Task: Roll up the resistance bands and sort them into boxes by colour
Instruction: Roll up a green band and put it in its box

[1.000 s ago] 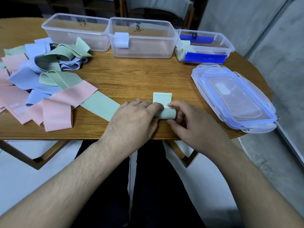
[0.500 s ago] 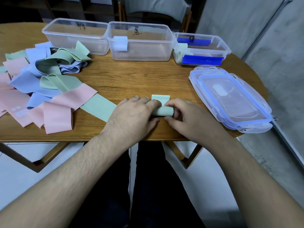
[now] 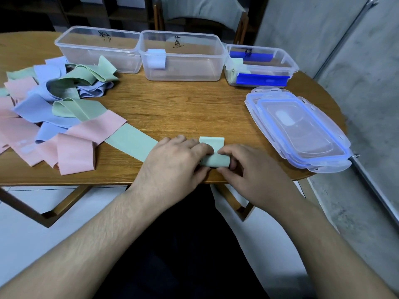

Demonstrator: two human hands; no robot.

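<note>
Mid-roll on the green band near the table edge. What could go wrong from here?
1. The green roll sits close to the table edge; a slip from the left hand or right hand may drop it.
2. Its tail runs under the pink band, so rolling may drag the pile.

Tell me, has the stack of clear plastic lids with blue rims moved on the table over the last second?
No. The stack of clear blue-rimmed lids lies at the same spot by the wooden table's right edge, in front of the blue-clipped box; only the camera shifted.
</note>
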